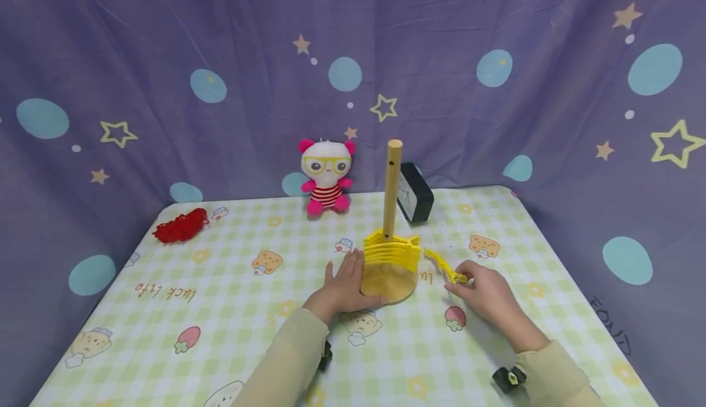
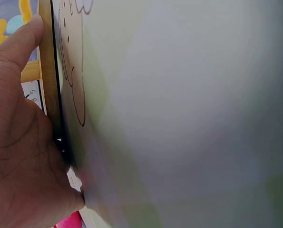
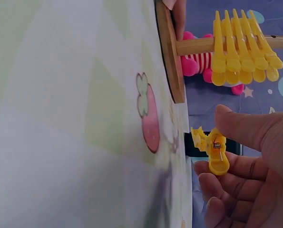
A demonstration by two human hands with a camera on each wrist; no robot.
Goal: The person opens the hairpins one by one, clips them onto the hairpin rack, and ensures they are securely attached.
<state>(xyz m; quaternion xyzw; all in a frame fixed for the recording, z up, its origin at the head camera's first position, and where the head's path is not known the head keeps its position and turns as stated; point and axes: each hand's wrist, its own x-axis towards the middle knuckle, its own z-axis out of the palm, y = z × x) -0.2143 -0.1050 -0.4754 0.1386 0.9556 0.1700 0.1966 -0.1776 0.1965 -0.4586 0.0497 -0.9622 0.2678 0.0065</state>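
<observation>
A wooden stand with a round base (image 1: 388, 285) and an upright post (image 1: 391, 189) stands on the table. Several yellow hair clips (image 1: 393, 252) are stacked along the lower post, their flat ends side by side in the right wrist view. My left hand (image 1: 344, 287) rests against the left edge of the base, fingers extended and thumb along its front. To the right of the stand, my right hand (image 1: 488, 293) pinches another yellow hair clip (image 3: 216, 147) between thumb and fingers, just above the table. Its long end points toward the stand, apart from it.
A panda plush (image 1: 326, 177) sits at the back, left of the post. Behind the post on the right stands a black clock (image 1: 420, 195). A red stringy bundle (image 1: 182, 226) lies at the far left. A purple curtain (image 1: 248, 39) hangs behind the checked tablecloth (image 1: 231, 309).
</observation>
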